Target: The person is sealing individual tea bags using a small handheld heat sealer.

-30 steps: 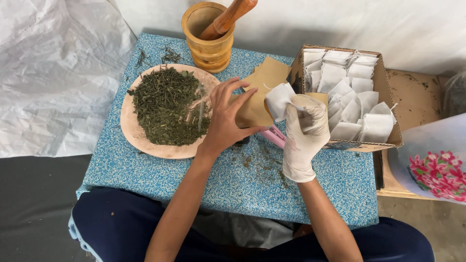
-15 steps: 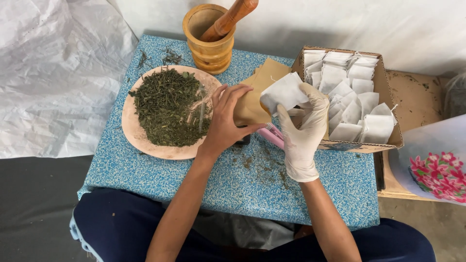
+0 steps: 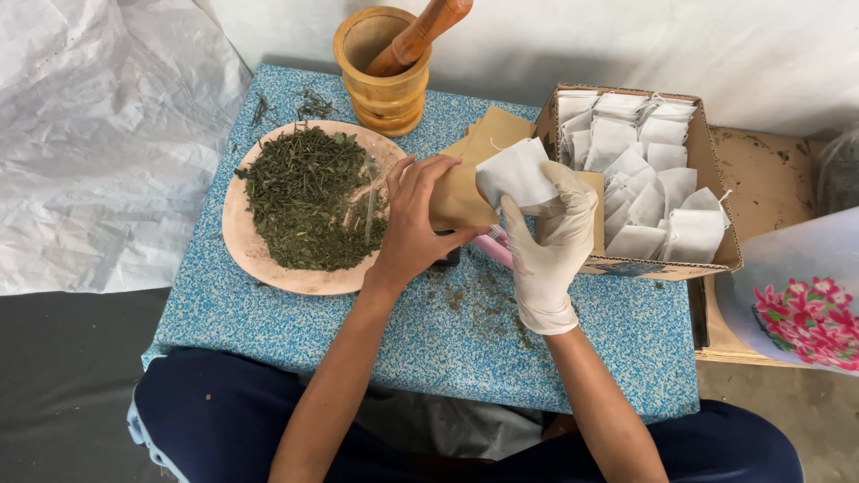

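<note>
My right hand (image 3: pixel 553 234), in a white glove, holds a small white tea bag (image 3: pixel 517 173) up over the table's middle. My bare left hand (image 3: pixel 419 219) grips a brown paper envelope (image 3: pixel 462 197) beside it, fingers curled around the envelope's left edge. The tea bag sits just above and right of the envelope's top. A round plate (image 3: pixel 268 259) heaped with dried green herbs (image 3: pixel 309 197) lies directly left of my left hand. A pink object (image 3: pixel 495 247) peeks out under my hands.
A wooden mortar (image 3: pixel 383 80) with a pestle (image 3: pixel 420 31) stands at the back. A cardboard box (image 3: pixel 716 224) of several white tea bags sits at right. Blue speckled cloth (image 3: pixel 447 340) covers the table, with herb crumbs. White sheeting lies left; a floral bag (image 3: pixel 805 313) lies right.
My gloved right hand has lifted the tea bag up and toward the envelope's top. My left hand stayed on the envelope.
</note>
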